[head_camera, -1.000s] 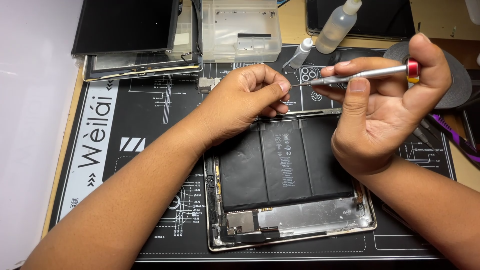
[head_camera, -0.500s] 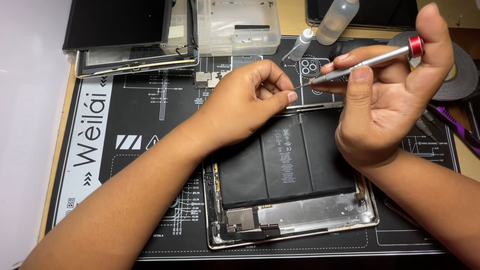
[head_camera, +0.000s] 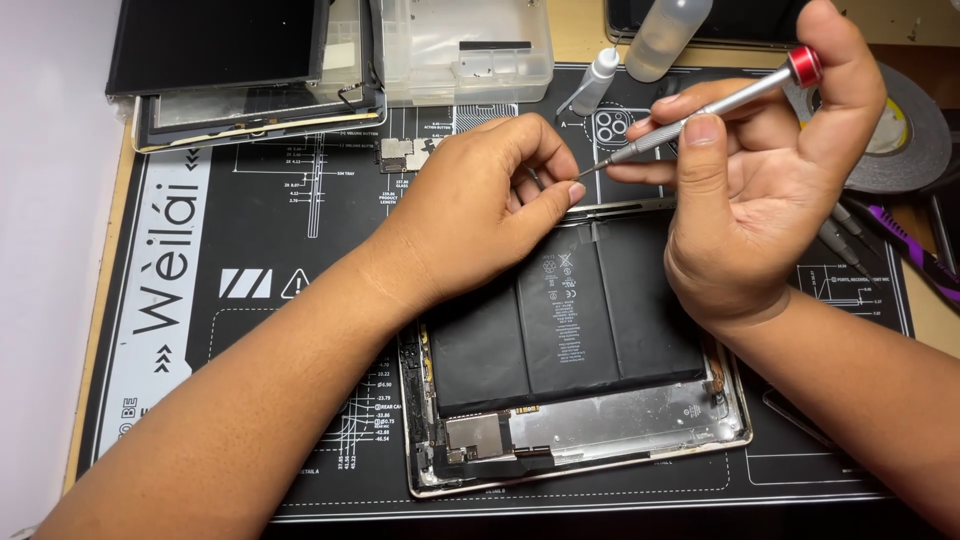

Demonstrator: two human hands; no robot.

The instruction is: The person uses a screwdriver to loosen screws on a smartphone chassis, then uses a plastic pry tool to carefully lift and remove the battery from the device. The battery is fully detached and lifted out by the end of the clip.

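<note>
A slim silver screwdriver (head_camera: 700,112) with a red cap is pinched in the right hand (head_camera: 760,190), thumb laid along the shaft and forefinger curled over the cap, its tip slanted down toward the left hand (head_camera: 485,205). The left hand's thumb and forefinger are pressed together on something too small to be made out (just at the screwdriver's tip). Beneath both hands an opened tablet (head_camera: 570,380) with black battery cells is laid on a black printed mat (head_camera: 260,280) covering the surface, while beyond the hands a clear plastic box (head_camera: 465,45) and two small bottles (head_camera: 640,45) are seen.
</note>
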